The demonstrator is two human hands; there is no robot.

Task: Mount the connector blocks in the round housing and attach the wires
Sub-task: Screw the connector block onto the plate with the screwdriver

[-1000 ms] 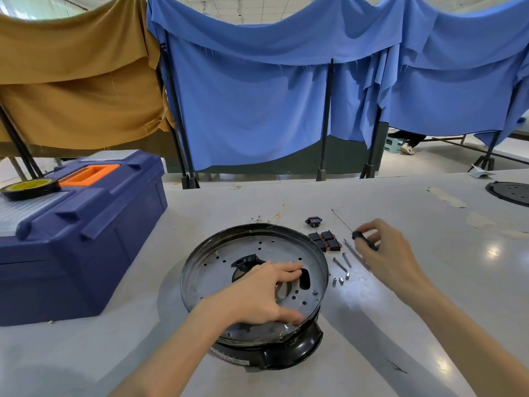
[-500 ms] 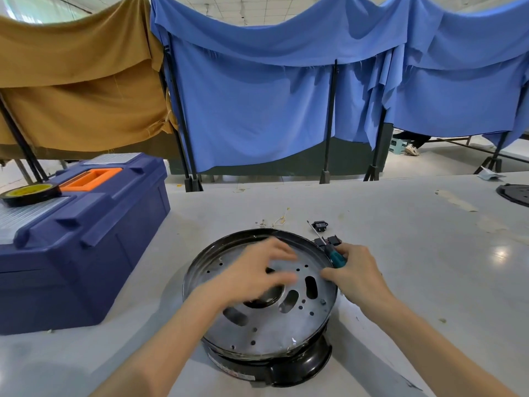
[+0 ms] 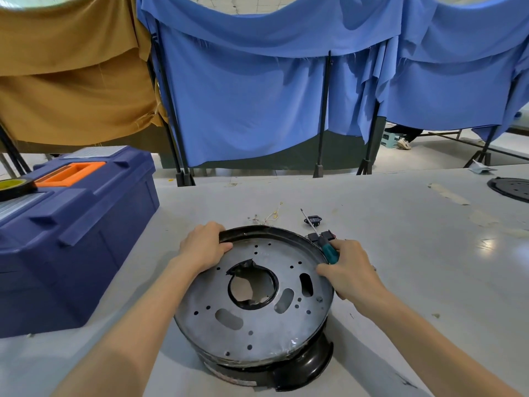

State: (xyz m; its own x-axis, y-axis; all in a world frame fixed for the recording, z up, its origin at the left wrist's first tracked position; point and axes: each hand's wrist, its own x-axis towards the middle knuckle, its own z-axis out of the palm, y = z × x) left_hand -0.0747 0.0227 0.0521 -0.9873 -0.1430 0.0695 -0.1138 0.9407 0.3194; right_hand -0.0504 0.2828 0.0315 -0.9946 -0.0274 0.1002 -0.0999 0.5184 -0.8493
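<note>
Gripping the housing by its far-left rim, the left grip curls over the edge; the right grip clasps a screwdriver, thumb on the right rim. The housing stands on the table, blocks just behind it, toolbox at left.

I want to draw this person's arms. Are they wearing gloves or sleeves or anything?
No gloves: the left hand and right hand are both bare. The left arm and right arm are bare too, with no sleeve in view down to the picture's bottom edge. No watch or bracelet shows on either wrist.
</note>
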